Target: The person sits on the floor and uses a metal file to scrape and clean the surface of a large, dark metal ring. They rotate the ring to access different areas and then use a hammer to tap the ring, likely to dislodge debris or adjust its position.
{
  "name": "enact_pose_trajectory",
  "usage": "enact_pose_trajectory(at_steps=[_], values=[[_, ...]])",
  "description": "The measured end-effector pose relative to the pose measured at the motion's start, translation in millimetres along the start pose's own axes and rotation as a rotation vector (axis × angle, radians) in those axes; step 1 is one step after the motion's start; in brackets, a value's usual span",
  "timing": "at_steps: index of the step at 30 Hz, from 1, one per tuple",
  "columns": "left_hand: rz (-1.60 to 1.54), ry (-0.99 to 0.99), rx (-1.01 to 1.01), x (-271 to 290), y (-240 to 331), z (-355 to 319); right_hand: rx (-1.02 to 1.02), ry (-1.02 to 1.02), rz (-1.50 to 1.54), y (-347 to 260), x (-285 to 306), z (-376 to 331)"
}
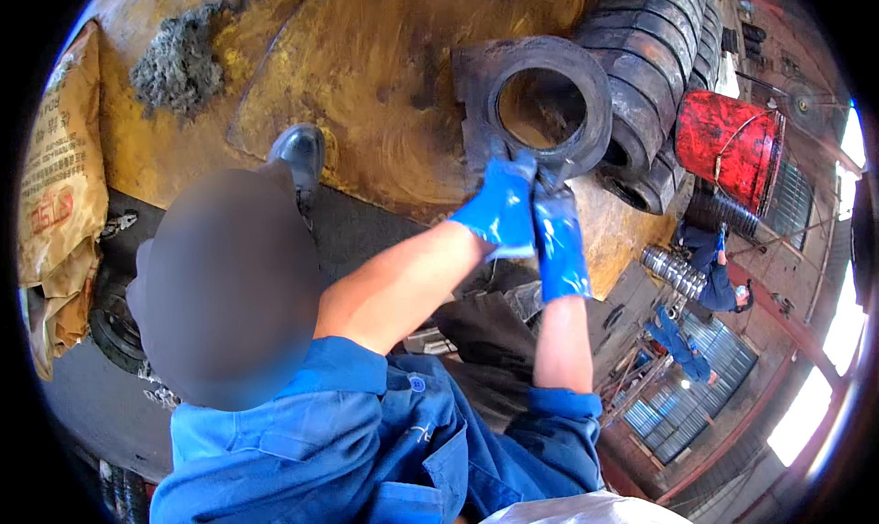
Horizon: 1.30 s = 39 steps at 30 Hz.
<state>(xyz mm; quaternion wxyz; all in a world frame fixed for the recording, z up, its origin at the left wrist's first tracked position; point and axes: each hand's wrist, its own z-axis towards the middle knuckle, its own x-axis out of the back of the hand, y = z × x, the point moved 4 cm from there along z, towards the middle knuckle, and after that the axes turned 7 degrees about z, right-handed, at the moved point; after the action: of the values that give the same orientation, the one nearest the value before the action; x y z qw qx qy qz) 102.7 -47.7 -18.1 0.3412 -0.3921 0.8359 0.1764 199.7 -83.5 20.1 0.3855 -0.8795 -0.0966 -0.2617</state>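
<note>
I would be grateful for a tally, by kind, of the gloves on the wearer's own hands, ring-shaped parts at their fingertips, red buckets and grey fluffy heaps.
Blue gloves: 2
Dark ring-shaped part: 1
Red bucket: 1
Grey fluffy heap: 1
Total: 5

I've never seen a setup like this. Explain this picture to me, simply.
There is no robot here, just a person working in blue gloves. The single picture comes from a wide fisheye camera on that person's head, looking down, so straight edges bend toward the rim. The left hand and right hand come together at the near edge of a dark part with a big round hole. I cannot tell whether they grip it or only touch it. A grey fluffy clump lies on the stained yellow-brown surface. To the right are a row of dark rings and a red bucket.
</note>
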Motion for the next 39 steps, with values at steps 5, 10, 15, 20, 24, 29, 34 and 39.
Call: enact_pose_trajectory(at_steps=[5,10,15,20,24,29,34,39], values=[[-0.160,0.030,0.173,-24.0,-89.4,-14.9,-0.164,0.072,-0.349,23.6,88.0,-34.6],[-0.128,-0.037,0.345,-50.2,-100.1,-23.7,-0.217,0.128,-0.322,-13.1,109.3,-45.7],[-0.220,-0.077,0.155,-39.2,-87.0,-4.4,-0.259,-0.003,-0.319,-39.9,83.7,-34.1],[-0.188,-0.094,0.195,10.1,-59.3,-13.5,-0.066,-0.043,-0.265,33.7,37.2,-10.3],[0.016,0.006,0.096,47.6,-50.1,-6.3,-0.271,-0.036,-0.153,68.4,7.3,-12.0],[0.255,-0.042,0.071,41.7,-55.2,-8.1,-0.270,0.072,-0.057,40.5,8.5,-50.9],[0.513,-0.329,0.184,-0.7,-41.4,-69.3,-0.121,0.160,0.219,39.9,45.9,-98.8],[0.771,-0.485,0.132,-3.2,-23.0,-87.5,-0.023,0.197,0.418,4.7,63.1,-141.1]])
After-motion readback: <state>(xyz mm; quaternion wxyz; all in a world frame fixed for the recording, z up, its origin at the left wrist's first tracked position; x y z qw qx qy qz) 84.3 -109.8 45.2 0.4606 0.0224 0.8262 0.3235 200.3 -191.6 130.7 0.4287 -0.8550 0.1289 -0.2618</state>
